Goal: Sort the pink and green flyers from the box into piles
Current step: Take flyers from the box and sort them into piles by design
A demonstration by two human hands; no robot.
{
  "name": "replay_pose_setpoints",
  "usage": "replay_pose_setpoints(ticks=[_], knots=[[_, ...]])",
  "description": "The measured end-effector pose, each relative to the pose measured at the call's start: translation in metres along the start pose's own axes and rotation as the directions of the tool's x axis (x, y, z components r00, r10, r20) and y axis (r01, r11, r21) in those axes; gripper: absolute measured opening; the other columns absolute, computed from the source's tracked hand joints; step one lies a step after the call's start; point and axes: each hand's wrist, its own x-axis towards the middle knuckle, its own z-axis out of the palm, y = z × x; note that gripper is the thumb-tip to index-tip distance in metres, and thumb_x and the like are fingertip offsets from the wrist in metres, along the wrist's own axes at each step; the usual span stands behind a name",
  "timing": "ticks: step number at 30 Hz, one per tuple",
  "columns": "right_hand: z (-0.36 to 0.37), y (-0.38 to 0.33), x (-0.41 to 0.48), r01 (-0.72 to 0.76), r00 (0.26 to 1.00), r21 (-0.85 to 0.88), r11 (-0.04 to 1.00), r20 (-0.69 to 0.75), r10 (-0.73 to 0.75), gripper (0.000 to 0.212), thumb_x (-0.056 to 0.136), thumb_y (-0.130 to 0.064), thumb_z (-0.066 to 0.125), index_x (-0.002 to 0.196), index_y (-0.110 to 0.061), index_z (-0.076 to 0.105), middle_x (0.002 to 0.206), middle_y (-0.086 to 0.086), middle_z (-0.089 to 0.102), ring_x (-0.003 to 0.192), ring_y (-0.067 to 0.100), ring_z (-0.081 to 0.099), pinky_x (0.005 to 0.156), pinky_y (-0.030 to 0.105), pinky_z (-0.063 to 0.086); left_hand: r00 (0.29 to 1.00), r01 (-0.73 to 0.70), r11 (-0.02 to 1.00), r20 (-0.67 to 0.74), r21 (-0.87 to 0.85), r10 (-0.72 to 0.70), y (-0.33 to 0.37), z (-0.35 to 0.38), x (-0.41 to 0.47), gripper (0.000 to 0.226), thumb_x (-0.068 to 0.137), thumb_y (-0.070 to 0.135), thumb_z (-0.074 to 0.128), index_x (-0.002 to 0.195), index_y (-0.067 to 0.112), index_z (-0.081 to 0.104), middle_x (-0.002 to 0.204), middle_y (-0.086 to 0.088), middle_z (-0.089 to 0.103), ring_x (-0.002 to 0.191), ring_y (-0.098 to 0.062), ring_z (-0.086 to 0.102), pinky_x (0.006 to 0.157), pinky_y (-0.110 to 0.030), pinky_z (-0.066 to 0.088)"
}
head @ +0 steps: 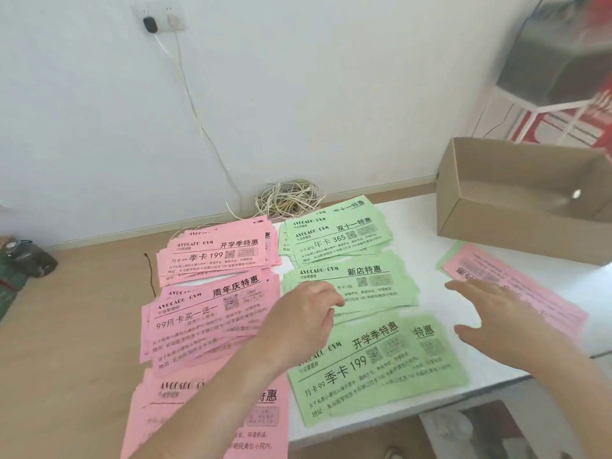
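Observation:
Three pink flyer piles lie in a column on the left: far (215,255), middle (205,319) and near (212,422). Beside them run three green piles: far (334,236), middle (371,279) and near (381,366). My left hand (303,321) hovers over the gap between the middle pink and green piles, fingers loosely curled, holding nothing. My right hand (493,313) reaches right with fingers spread, just above a small mixed stack (516,279) with a pink flyer on top and green edges beneath. The brown cardboard box (516,226) stands at the right and looks empty.
A tangle of white cable (288,197) lies against the wall behind the piles, with cords running up to a wall socket (159,18). A dark object (23,260) sits at the left edge. A white wire rack (556,94) stands behind the box.

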Motion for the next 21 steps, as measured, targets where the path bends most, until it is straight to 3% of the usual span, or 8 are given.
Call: replay_pose_setpoints(ticks=[3,6,11,14,16,18,19,21], knots=[[0.015,0.060,0.017,-0.123,0.990,-0.030,0.992,0.068,0.125,0.077,0.081,-0.034,0.056,0.146,-0.039,0.016,0.153,-0.002,0.017,0.142,0.029,0.013,0.106,0.047,0.037,0.996,-0.059,0.998,0.072,-0.012,0.060,0.043,0.026,0.031,0.031,0.098,0.018,0.040,0.120,0.023,0.062,0.128,0.010,0.056,0.121,-0.008,0.045,0.105,-0.026,0.035],[0.029,0.092,0.029,-0.190,0.973,-0.027,0.981,0.130,0.192,0.077,0.079,-0.033,0.055,0.145,-0.034,0.015,0.147,0.004,0.023,0.135,0.035,0.026,0.101,0.045,0.039,0.980,-0.144,0.990,0.136,-0.001,0.143,0.083,0.051,0.061,0.031,0.097,0.014,0.041,0.117,0.020,0.064,0.124,0.006,0.059,0.117,-0.013,0.049,0.100,-0.034,0.041],[0.053,0.105,0.038,-0.143,0.986,-0.137,0.980,-0.110,0.128,0.056,0.083,-0.022,0.053,0.136,-0.022,0.035,0.127,0.003,0.051,0.107,0.030,0.056,0.081,0.035,0.049,0.964,-0.215,0.976,0.166,0.033,0.206,0.130,0.097,0.109,0.035,0.093,0.009,0.043,0.121,0.017,0.062,0.128,0.000,0.056,0.118,-0.021,0.047,0.098,-0.037,0.042],[0.067,0.104,0.034,-0.055,0.975,-0.129,0.990,-0.221,0.025,0.037,0.061,-0.007,0.076,0.097,-0.008,0.065,0.086,0.012,0.066,0.069,0.033,0.064,0.052,0.036,0.051,0.952,-0.244,0.965,0.215,0.095,0.220,0.151,0.127,0.129,0.042,0.092,0.013,0.047,0.135,0.013,0.048,0.148,-0.007,0.038,0.134,-0.026,0.033,0.105,-0.042,0.037],[0.071,0.106,0.031,0.039,0.957,-0.099,0.994,-0.282,-0.066,0.031,0.044,-0.002,0.083,0.068,-0.008,0.065,0.063,0.009,0.062,0.052,0.030,0.060,0.041,0.035,0.049,0.939,-0.261,0.949,0.276,0.176,0.207,0.155,0.144,0.137,0.053,0.093,0.021,0.049,0.143,0.012,0.035,0.156,-0.012,0.021,0.142,-0.028,0.022,0.111,-0.045,0.029],[0.067,0.112,0.025,0.081,0.953,-0.103,0.991,-0.282,-0.108,0.032,0.038,-0.005,0.084,0.056,-0.014,0.060,0.054,0.001,0.060,0.048,0.025,0.060,0.040,0.030,0.048,0.928,-0.265,0.933,0.328,0.244,0.177,0.154,0.159,0.144,0.058,0.094,0.031,0.050,0.145,0.012,0.031,0.158,-0.014,0.017,0.144,-0.028,0.019,0.115,-0.044,0.024],[0.064,0.116,0.023,0.087,0.959,-0.096,0.992,-0.263,-0.110,0.029,0.043,-0.007,0.084,0.057,-0.017,0.060,0.056,0.000,0.062,0.051,0.023,0.062,0.042,0.029,0.048,0.930,-0.273,0.930,0.316,0.247,0.189,0.152,0.165,0.145,0.055,0.094,0.033,0.053,0.141,0.011,0.038,0.155,-0.016,0.026,0.142,-0.029,0.026,0.113,-0.043,0.028],[0.058,0.128,0.019,0.099,0.971,-0.072,0.993,-0.210,-0.112,0.011,0.074,-0.013,0.069,0.080,-0.022,0.066,0.081,-0.004,0.070,0.079,0.018,0.067,0.060,0.030,0.051,0.934,-0.309,0.913,0.267,0.265,0.238,0.149,0.172,0.147,0.044,0.081,0.030,0.071,0.118,0.009,0.060,0.133,-0.015,0.056,0.122,-0.028,0.055,0.096,-0.038,0.049]])
